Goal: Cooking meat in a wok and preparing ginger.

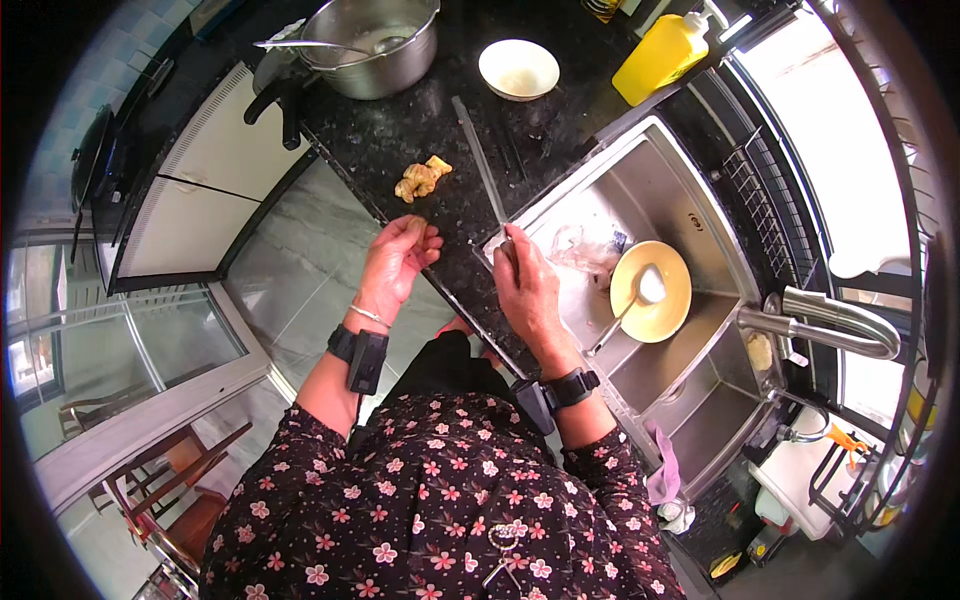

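My right hand (pixel 527 289) grips the handle of a long knife (pixel 481 160), whose blade points away from me over the black speckled countertop (pixel 442 135). The fingers of my left hand (pixel 400 251) are curled, thumb against the forefinger, near the counter's front edge; whether something small is between them cannot be told. A knobbly piece of ginger root (pixel 422 179) lies on the counter just beyond my left hand. A white bowl (pixel 519 70) stands farther back, right of the knife's tip. A steel pot (pixel 379 64) with a ladle in it is at the back left.
The steel sink (pixel 667 172) on the right holds a yellow bowl (pixel 667 315) with a spoon and a crumpled plastic bag (pixel 581 251). A faucet (pixel 832 322) reaches over its far side. A yellow bottle (pixel 664 60) stands behind it. Black pot handles (pixel 289 112) overhang the counter's left edge.
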The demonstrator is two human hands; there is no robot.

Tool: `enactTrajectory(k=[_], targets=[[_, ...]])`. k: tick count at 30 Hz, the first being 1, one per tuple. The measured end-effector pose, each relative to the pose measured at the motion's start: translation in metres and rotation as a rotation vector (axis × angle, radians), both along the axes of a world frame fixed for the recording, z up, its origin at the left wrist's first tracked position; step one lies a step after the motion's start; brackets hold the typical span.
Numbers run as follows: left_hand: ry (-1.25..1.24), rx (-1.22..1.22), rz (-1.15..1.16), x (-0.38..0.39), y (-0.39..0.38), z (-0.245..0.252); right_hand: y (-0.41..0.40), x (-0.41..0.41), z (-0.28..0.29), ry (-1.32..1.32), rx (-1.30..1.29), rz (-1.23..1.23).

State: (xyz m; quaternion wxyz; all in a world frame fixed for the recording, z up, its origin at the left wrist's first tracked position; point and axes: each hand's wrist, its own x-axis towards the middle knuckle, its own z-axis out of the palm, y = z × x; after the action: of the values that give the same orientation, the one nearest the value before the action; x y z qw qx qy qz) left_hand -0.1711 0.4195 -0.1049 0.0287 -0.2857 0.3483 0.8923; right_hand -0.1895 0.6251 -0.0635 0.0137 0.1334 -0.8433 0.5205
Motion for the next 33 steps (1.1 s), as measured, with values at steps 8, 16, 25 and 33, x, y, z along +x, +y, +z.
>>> enactTrajectory(k=[8, 16, 25, 33], targets=[[-0.063, -0.065, 0.026, 0.056, -0.014, 0.014, 0.001, -0.015, -0.025, 0.196, 0.494, 0.029], [-0.171, -0.121, 0.286, 0.147, -0.058, 0.015, -0.002, -0.043, -0.042, 0.203, 0.446, 0.053], [-0.158, -0.057, 0.536, 0.21, -0.131, -0.016, -0.037, -0.06, -0.035, 0.126, 0.673, 0.041], [-0.019, -0.033, 0.673, 0.233, -0.265, -0.001, -0.059, -0.062, -0.055, 0.213, 1.024, -0.001]])
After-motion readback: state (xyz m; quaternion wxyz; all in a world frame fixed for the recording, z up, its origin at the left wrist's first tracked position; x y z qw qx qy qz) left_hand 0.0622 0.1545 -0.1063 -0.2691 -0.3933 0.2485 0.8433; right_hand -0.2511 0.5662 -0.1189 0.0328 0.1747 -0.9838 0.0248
